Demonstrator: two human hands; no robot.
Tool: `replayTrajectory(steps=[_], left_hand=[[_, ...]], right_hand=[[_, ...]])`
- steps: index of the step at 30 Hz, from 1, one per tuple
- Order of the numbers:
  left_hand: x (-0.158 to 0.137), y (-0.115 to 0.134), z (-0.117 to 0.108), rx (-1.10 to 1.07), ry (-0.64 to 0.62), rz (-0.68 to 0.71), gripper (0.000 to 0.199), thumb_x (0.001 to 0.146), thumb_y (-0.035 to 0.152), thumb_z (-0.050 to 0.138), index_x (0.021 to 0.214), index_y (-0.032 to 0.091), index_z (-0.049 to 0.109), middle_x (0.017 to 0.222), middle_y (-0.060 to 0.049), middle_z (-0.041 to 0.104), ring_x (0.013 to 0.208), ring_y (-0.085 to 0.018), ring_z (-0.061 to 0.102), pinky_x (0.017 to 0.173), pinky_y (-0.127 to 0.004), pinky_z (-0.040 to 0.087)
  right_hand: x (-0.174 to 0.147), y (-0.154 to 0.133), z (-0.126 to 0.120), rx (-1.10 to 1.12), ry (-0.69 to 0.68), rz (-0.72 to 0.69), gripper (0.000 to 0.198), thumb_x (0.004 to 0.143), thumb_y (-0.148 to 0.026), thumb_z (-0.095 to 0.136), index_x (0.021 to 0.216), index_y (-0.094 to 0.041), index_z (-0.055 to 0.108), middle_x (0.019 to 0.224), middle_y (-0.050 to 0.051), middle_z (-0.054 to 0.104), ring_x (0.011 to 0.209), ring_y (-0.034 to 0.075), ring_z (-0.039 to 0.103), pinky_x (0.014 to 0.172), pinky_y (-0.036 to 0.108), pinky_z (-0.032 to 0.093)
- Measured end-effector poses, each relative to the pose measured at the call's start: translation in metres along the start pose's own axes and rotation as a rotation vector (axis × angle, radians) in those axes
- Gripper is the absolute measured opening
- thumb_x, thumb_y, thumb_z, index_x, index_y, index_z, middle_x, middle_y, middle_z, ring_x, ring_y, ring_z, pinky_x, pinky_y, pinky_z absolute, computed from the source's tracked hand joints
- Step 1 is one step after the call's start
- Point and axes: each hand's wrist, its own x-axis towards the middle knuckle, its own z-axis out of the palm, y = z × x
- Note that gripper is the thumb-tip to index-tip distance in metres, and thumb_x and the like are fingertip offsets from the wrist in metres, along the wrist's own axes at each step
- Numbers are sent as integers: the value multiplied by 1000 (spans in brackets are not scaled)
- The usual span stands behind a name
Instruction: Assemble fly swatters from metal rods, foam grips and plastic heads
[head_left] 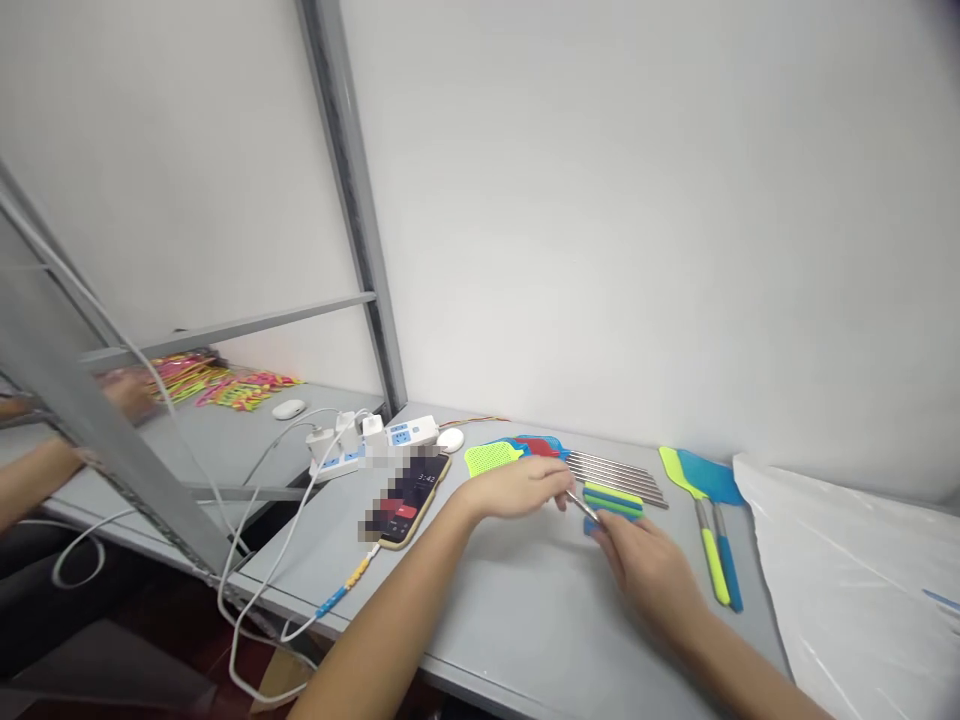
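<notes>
Over the table, my left hand (525,485) is closed, with its fingertips on one end of a thin metal rod (583,507). My right hand (649,565) closes on the rod's other end, and a bit of blue (590,527) shows by its fingers. Behind the hands lie fly swatter heads in yellow-green (491,459), red (541,451) and blue. A row of several metal rods (619,478) reaches right from them. Green and blue handles (615,498) are partly hidden by my right hand. Further right lie a yellow-green swatter (706,545) and a blue swatter (726,550), both with handles on.
Left of my arm lies a phone (412,495) on a charging cable, near a white power strip (409,433) with plugs and a round white object (450,440). White plastic sheeting (847,570) covers the right side. Beyond the metal frame (352,180), another person's hand (127,393) is near colourful items.
</notes>
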Motion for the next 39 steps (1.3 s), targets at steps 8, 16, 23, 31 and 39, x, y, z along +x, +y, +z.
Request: replayTrajectory(steps=[8,16,23,31,39], left_hand=[[5,-72,-17,239,322,-235,77,77,68,53,136,20,38,142,-15,42,132,-33,36,107,-49,27],[-1,-100,1,519,209,-349,99,67,66,65,147,31,21,145,-14,41,135,-36,32,109,-61,7],[4,-102,-2,553,227,-378,78,79,55,60,144,30,27,139,-13,49,130,-33,39,109,-58,8],[10,-105,-3,609,262,-390,64,78,56,57,135,31,42,132,-11,53,121,-35,45,104,-56,23],[14,-120,-8,619,268,-403,80,74,64,56,142,27,35,140,-11,48,128,-37,39,103,-59,24]], right_hand=[[13,-17,13,504,-3,320,30,99,-35,30,104,-20,55,87,5,67,74,18,64,62,27,46],[15,-52,27,1142,-117,569,30,99,-45,33,101,-21,51,60,-6,40,52,10,37,51,23,32],[10,-37,23,1144,-121,574,29,98,-45,35,97,-20,52,59,-6,40,51,10,37,51,23,31],[-21,-18,-9,827,-152,206,19,97,-31,37,96,-22,54,76,0,61,64,13,55,63,25,42],[-25,-7,-24,790,-223,115,18,96,-29,37,98,-22,53,85,3,65,75,14,60,69,25,44]])
